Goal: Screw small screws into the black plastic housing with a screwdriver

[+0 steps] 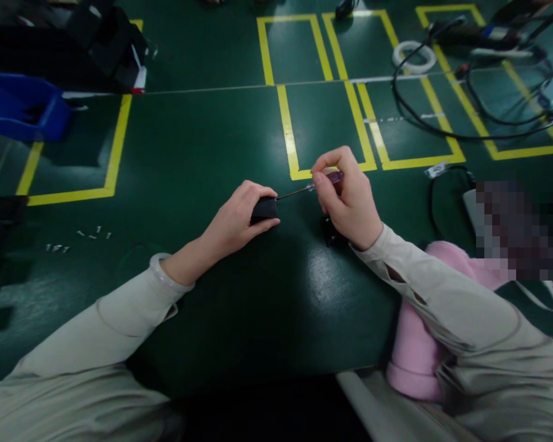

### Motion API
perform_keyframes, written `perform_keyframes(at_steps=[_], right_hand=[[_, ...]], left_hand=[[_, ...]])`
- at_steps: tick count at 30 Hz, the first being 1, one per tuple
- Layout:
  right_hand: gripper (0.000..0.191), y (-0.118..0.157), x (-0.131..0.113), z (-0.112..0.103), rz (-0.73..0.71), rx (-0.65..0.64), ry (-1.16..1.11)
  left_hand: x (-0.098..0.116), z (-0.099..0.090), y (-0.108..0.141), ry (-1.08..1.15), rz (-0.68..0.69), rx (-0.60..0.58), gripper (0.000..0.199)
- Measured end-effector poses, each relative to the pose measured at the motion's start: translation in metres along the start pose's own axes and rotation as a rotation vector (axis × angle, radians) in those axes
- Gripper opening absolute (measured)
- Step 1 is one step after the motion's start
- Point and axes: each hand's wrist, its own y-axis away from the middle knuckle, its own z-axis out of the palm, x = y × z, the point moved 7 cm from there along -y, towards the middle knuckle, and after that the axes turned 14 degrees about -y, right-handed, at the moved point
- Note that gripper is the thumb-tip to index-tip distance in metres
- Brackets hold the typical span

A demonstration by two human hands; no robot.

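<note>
Near the middle of the green table, my left hand (pixel 236 219) is wrapped round a small black block (pixel 264 210), thumb on the near side and fingers over the far side. My right hand (pixel 348 195) grips the purplish handle of a screwdriver (pixel 335 177). Its thin shaft points left, and the tip meets the right end of the block. Beneath my right hand lies a small dark part (pixel 329 232), partly hidden by the hand. Several small screws (pixel 58 248) are scattered on the table at the left.
A blue bin (pixel 50 113) and stacked black parts (pixel 105 49) stand at the back left. Yellow tape marks rectangles on the table (pixel 203 135). A white tape roll (pixel 413 58) and black cables (pixel 408 110) lie back right. Something pink (pixel 415 362) is under my right forearm.
</note>
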Motion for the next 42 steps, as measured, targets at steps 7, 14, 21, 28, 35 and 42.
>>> perform_keyframes(at_steps=[7, 14, 21, 28, 35, 42], right_hand=[[0.018, 0.0005, 0.0023, -0.0006, 0.016, 0.014, 0.02], [0.013, 0.0001, 0.0016, -0.0006, 0.004, 0.014, 0.012], [0.024, 0.001, 0.0014, -0.0017, 0.031, 0.016, 0.031], [0.018, -0.0006, 0.0023, -0.001, 0.026, 0.02, 0.0], [0.026, -0.0005, 0.0033, -0.0015, 0.046, 0.015, 0.019], [0.021, -0.0014, 0.0028, -0.0017, 0.025, 0.03, -0.006]], left_hand=[[-0.0003, -0.0004, -0.0001, 0.022, 0.012, 0.006, 0.039], [-0.0011, 0.0001, 0.0001, 0.027, 0.009, 0.004, 0.039], [-0.0021, 0.0008, 0.0004, 0.033, 0.016, 0.004, 0.04], [-0.0016, 0.0002, -0.0009, 0.04, 0.003, -0.013, 0.039], [-0.0013, 0.001, -0.0004, 0.047, -0.003, -0.022, 0.038], [-0.0017, 0.0018, -0.0005, 0.052, 0.002, -0.029, 0.038]])
